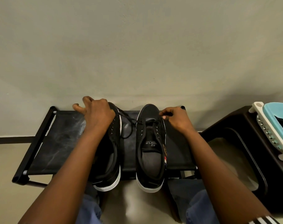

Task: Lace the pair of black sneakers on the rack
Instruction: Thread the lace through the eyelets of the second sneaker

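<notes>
I see two black canvas sneakers with white soles [149, 147] side by side on the black fabric rack [56, 143]. My right hand [178, 120] pinches the thin, limp black lace [129, 122] at the right shoe's eyelets; my left hand [97, 115] holds its other end over the left shoe. Best gripped near the tip, I judge.

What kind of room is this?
Probably a home hallway or entry corner: a low black shoe rack against a plain wall, sneakers on it, and a plastic basin on a stool beside it.

On the tongue of the right sneaker [151, 147] we read, upside down, a large "S" with "SPORTS" beside it, and smaller lettering we cannot make out.
</notes>
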